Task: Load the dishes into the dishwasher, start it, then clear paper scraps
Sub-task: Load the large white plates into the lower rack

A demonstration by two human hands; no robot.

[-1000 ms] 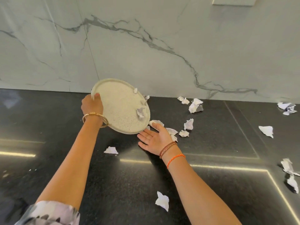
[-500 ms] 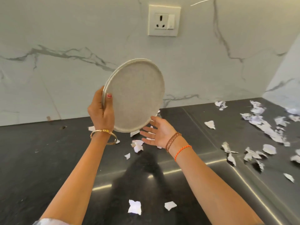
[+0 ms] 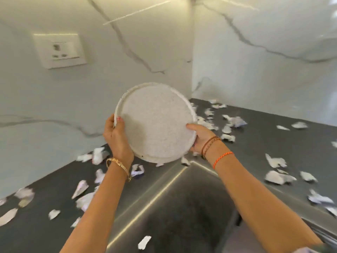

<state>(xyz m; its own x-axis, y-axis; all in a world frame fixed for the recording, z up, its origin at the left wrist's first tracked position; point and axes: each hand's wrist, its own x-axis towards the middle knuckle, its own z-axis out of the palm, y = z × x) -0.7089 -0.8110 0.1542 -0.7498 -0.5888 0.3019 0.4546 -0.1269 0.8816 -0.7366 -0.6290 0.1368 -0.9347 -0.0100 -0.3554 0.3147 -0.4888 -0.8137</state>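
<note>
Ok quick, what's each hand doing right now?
Left hand: closed on the plate at its left rim.
Right hand: closed on the plate's right rim.

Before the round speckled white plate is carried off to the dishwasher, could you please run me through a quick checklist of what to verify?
1. Left hand grips the round speckled white plate at its left rim: ok.
2. Right hand supports the right rim, thumb on the face: ok.
3. Plate face free of torn white paper scraps: ok, none visible on it.
4. Plate lifted off the dark stone counter: ok.
5. Scraps cleared from the counter: not ok, many lie on both sides.
6. Dishwasher open and ready: cannot tell, it is out of view.
</note>
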